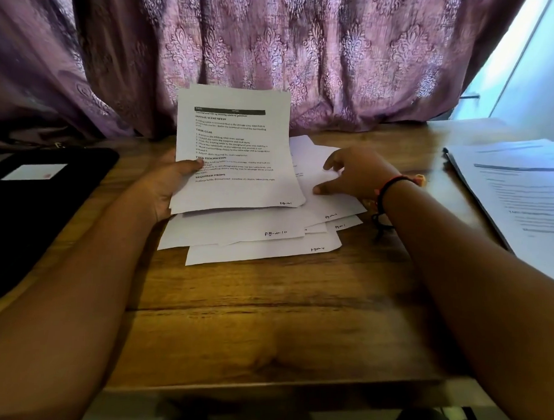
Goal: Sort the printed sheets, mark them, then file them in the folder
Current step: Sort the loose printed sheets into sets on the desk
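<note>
Over table point(265, 319) centre, L hand point(163, 190) grips raised sheets point(236, 164), R hand point(355, 175) spread, pressing loose pile point(252, 237); wood shows to near edge.

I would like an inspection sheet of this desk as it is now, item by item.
Surface: brown wooden table, grain visible.
Job's things: printed white sheets held tilted up; loose white sheets with handwritten page marks fanned beneath; black folder with white label, at left.
Clutter: pile of printed sheets at right, role unclear.
Grippers: left hand grips the printed white sheets; right hand touches the loose white sheets with spread fingers.
Cables: nothing seen.
Surroundings: purple patterned curtain behind.
</note>
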